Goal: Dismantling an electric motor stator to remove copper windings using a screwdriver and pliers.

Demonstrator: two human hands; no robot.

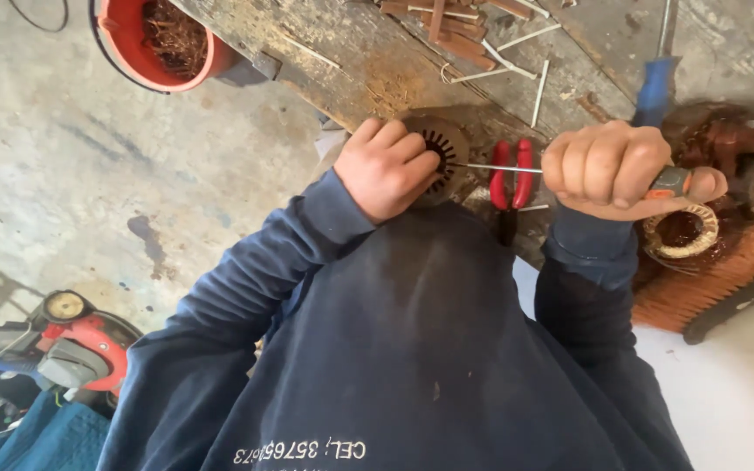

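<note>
Both hands are busy at the edge of a scruffy wooden table (368, 61). Left hand (386, 167) is curled around a round slotted metal core (443, 150), pinning it at the table edge. Right hand (611, 167) is clenched in a fist on the orange-and-grey handle of a screwdriver (667, 181), thin shaft pointing straight into the core's slots. Red-handled pliers (511, 179) lie just behind the shaft. Copper wire coils (700, 235) sit by the right hand, wooden sticks (455, 30) further up, and a red bucket (154, 44) off the far corner.
</note>
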